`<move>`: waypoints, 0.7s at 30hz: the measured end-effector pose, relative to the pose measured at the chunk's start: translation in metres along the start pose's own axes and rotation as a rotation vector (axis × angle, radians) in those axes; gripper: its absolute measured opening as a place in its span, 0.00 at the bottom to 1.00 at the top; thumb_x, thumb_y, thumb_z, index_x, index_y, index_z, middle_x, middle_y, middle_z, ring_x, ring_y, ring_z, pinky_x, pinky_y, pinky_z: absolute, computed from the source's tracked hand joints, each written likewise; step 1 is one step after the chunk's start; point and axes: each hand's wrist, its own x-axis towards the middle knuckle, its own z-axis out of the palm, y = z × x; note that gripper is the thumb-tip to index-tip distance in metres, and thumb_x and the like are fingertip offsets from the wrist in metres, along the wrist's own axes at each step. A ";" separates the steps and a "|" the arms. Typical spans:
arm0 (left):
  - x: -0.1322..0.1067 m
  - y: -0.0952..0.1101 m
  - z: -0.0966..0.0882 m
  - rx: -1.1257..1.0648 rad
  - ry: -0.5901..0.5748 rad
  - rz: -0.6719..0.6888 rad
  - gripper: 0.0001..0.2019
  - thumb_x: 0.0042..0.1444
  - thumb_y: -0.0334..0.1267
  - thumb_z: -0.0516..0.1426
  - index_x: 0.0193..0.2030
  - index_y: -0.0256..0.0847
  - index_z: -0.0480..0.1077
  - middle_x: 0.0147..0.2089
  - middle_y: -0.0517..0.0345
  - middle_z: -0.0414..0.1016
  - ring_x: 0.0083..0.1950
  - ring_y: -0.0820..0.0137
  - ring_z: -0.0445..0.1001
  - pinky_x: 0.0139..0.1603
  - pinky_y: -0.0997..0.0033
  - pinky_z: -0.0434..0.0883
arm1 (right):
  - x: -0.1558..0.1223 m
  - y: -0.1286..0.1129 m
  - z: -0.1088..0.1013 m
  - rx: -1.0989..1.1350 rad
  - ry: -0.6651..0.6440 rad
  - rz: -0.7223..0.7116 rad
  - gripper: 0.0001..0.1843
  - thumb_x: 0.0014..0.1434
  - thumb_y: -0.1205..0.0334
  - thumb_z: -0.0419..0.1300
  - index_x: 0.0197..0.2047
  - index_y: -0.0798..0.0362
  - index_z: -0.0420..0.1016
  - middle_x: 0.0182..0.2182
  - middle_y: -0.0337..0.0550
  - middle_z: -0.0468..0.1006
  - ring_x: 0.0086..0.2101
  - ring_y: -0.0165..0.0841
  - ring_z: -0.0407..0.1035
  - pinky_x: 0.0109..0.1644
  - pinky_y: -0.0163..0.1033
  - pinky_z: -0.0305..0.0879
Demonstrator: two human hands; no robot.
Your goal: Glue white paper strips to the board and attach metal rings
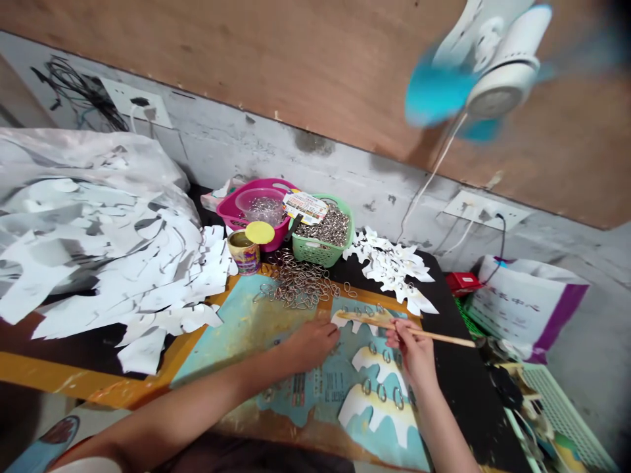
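My right hand (411,345) is closed around a thin wooden stick (444,337), whose flat, wider left end lies over a white cut-out piece (359,326) with metal rings along it. At that piece's left end is my left hand (315,343), fingers bent and pressed together; what lies between the fingertips is hidden. Nearer me, two more white jagged pieces, a middle one (379,361) and a larger one (374,407), carry oval metal rings (381,392) along yellowish upper edges. All three rest on a light blue, stained sheet (231,328).
Loose rings (298,282) lie before a green basket (320,253), a pink basket (229,209) and a stained can (245,256) with a yellow disc. White cut-outs heap left (148,263); ringed pieces (394,266) lie back right. A fan (503,89) spins above. Crates (566,407) stand right.
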 end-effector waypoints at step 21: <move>0.002 0.002 -0.003 0.139 0.007 0.023 0.07 0.59 0.25 0.55 0.42 0.36 0.70 0.43 0.46 0.77 0.45 0.60 0.76 0.47 0.62 0.73 | 0.025 0.011 -0.044 -0.252 -0.297 0.008 0.17 0.45 0.53 0.76 0.36 0.53 0.84 0.36 0.50 0.84 0.37 0.42 0.78 0.45 0.47 0.76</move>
